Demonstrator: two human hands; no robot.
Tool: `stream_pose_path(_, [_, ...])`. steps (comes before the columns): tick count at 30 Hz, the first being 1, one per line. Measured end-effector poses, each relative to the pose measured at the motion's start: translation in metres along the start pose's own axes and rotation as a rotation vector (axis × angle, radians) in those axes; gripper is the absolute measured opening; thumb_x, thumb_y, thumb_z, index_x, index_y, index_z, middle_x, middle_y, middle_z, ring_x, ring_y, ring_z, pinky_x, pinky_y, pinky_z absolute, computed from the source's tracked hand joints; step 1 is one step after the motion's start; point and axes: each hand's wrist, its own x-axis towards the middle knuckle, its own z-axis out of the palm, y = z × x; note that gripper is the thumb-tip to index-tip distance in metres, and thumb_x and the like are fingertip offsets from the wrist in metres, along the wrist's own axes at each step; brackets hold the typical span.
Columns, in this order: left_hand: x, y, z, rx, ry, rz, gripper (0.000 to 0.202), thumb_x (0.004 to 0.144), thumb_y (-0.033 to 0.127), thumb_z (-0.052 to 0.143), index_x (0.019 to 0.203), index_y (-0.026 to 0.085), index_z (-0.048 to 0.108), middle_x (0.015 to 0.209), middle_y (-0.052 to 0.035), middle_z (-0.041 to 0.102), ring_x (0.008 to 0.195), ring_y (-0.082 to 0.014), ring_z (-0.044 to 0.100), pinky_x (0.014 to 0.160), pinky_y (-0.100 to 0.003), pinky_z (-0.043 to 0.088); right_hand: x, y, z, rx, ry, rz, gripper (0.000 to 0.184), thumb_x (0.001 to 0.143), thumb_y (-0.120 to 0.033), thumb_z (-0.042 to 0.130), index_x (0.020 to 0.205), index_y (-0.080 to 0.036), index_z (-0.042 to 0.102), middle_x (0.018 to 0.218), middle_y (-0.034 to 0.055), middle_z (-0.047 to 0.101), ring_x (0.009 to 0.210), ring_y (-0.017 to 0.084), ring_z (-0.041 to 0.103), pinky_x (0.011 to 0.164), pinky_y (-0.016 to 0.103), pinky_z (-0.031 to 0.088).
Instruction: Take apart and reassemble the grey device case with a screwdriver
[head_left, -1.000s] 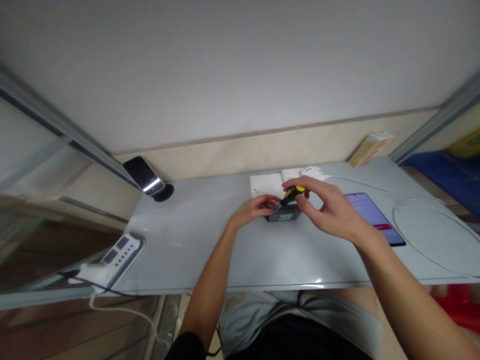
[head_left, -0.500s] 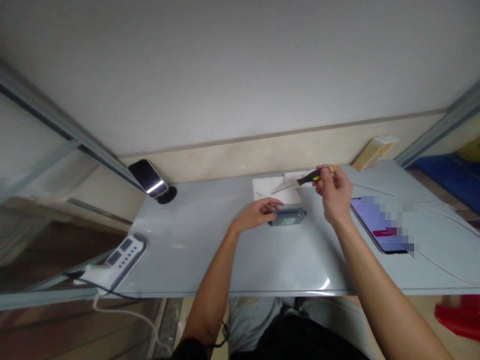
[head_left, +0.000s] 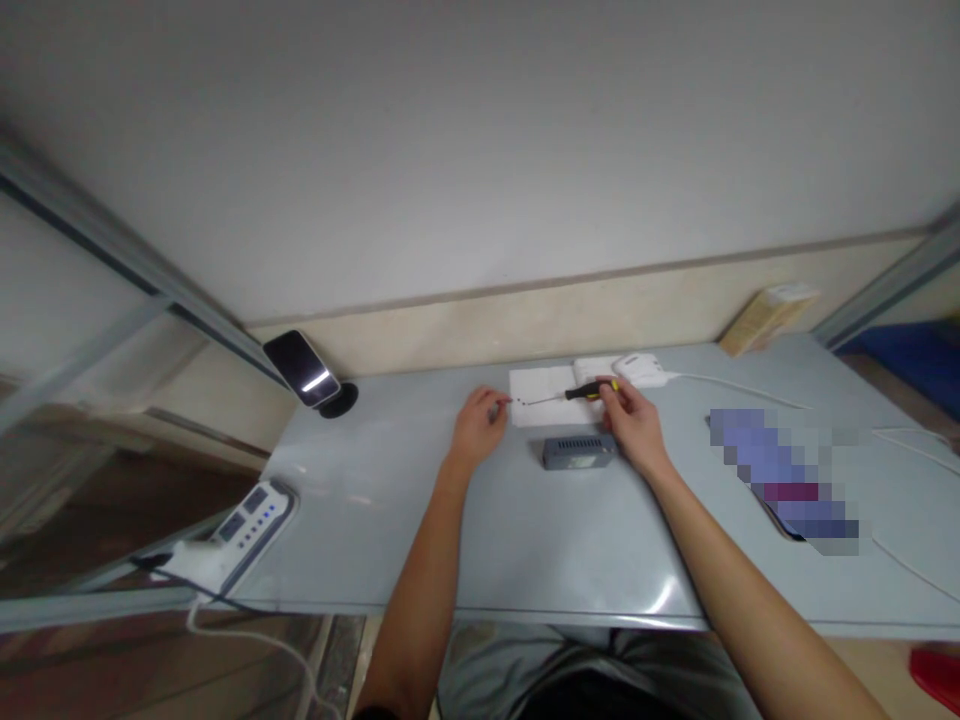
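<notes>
A screwdriver point(head_left: 585, 391) with a black and yellow handle is in my right hand point(head_left: 634, 425), its thin shaft pointing left across a white sheet of paper point(head_left: 551, 412). The tip is close to small dark screws point(head_left: 519, 400) on the paper's left part. At that paper's left edge is my left hand point(head_left: 480, 430), fingers drawn together in a pinch; what they hold, if anything, is too small to make out. In front of the paper a small grey box point(head_left: 577, 453) with a row of vent slots stands on the table, touched by neither hand.
Behind the paper lies a white charger point(head_left: 639, 369) with a cable. A phone point(head_left: 776, 475), partly blurred, is at the right. A yellowish box point(head_left: 766, 318) leans at the back. To the left are a phone on a stand point(head_left: 302, 368) and a white power strip point(head_left: 244, 535).
My left hand has let go of the grey box and moved left to the paper's edge. My right hand has lowered the screwdriver toward the screws. The view has shifted slightly.
</notes>
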Motion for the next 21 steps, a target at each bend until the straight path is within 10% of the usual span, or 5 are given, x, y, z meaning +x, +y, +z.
stream_pose_path(21, [0.0003, 0.0006, 0.0072, 0.012, -0.138, -0.061, 0.015, 0.096, 0.028, 0.063, 0.098, 0.021, 0.076, 0.088, -0.0037, 0.067, 0.088, -0.018, 0.061, 0.085, -0.03, 0.049, -0.0059, -0.0056, -0.001, 0.113, -0.089, -0.022, 0.053, 0.079, -0.059, 0.07, 0.113, -0.017, 0.068, 0.078, 0.003, 0.069, 0.053, 0.011, 0.048, 0.049, 0.025, 0.039])
